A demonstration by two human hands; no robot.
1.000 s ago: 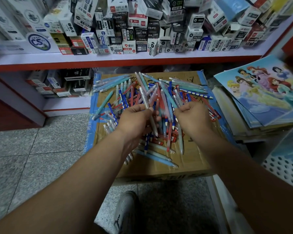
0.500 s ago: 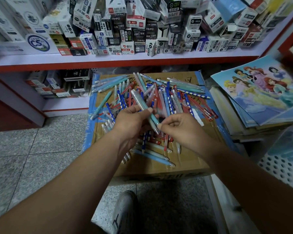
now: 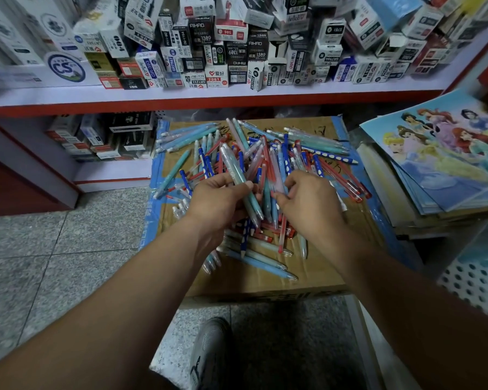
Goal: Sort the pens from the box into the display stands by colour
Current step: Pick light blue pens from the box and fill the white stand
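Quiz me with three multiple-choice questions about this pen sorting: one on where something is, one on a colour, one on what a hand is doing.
1. Where does the pile of pens lie?
A. on the floor
B. on a box
C. in a drawer

2. What colour is the pen in the left hand?
A. black
B. yellow
C. teal

3. What is the left hand doing?
A. holding a pen
B. lying flat on the floor
C. hanging empty

Answers:
1 B, the pens are spread over the box's cardboard top.
2 C, the barrel above the fingers is teal.
3 A, its fingers curl round the pen.
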